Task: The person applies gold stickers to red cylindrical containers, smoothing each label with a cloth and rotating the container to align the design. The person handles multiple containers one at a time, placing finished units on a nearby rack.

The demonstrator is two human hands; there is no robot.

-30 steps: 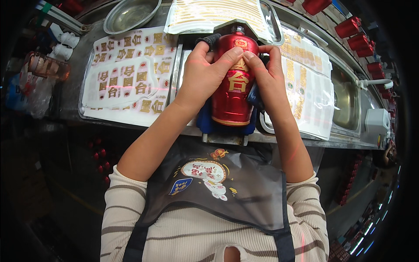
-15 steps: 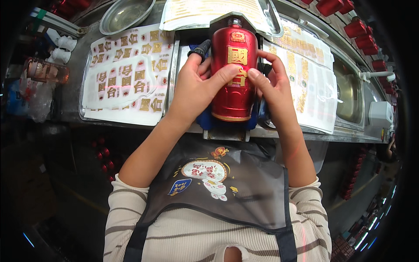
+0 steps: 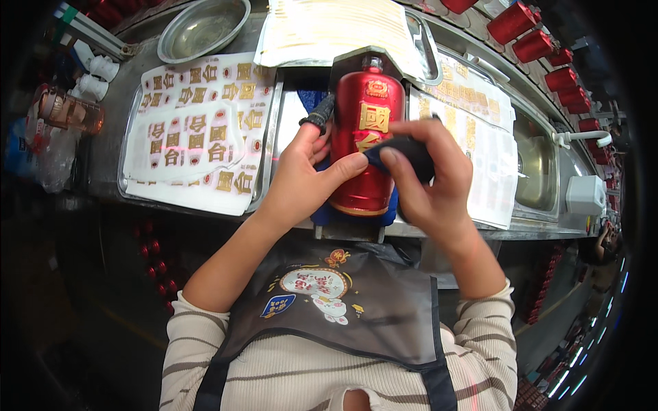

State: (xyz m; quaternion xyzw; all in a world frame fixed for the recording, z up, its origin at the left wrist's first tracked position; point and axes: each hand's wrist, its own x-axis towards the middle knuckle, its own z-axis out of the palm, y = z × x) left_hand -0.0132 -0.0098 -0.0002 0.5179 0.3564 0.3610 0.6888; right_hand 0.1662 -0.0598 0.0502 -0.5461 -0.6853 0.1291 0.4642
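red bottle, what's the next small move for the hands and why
Probably draw the dark pad in the right hand across the gold decal on the red bottle, pressing it flat. The pad already lies against the bottle beside the decal, while the left hand steadies the bottle from its other side, thumb on its front.

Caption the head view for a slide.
Left hand steadies a red bottle while right hand presses a dark pad against its gold label.
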